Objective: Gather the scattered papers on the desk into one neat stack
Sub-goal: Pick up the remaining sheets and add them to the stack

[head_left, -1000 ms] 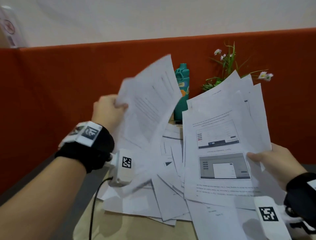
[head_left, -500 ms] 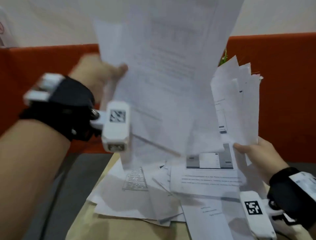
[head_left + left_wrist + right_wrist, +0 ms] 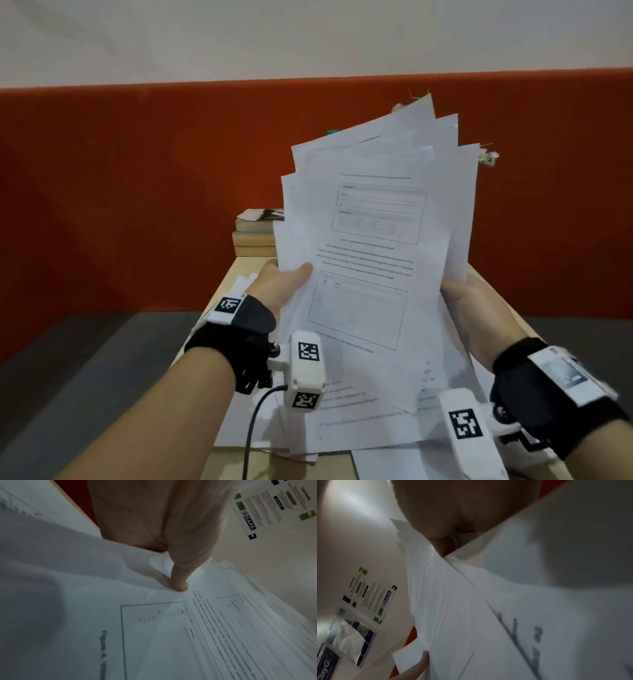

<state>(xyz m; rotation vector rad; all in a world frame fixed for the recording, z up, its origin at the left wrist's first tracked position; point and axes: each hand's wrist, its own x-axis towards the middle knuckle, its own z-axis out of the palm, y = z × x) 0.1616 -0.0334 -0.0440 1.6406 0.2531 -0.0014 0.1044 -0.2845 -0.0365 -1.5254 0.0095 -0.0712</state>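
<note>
A fanned bundle of white printed papers (image 3: 373, 240) stands upright in the air over the desk, held between both hands. My left hand (image 3: 286, 281) grips its left edge, thumb pressed on the front sheet (image 3: 180, 586). My right hand (image 3: 462, 298) grips the right edge, with its fingers hidden behind the sheets (image 3: 447, 545). The sheets' top corners are splayed and uneven. More loose papers (image 3: 342, 421) lie spread on the wooden desk (image 3: 219, 301) under the bundle.
A pile of books (image 3: 257, 233) sits at the desk's far left, against the orange partition (image 3: 137, 188). A green bottle top (image 3: 331, 132) and small flowers (image 3: 488, 157) peek out behind the bundle. A cable (image 3: 251, 431) hangs from the left wrist camera. A printed notice (image 3: 371, 595) hangs on the wall.
My left hand has brought its sheets across onto the bundle in my right hand. Both hands now hold one joined bundle, lower and nearer to me.
</note>
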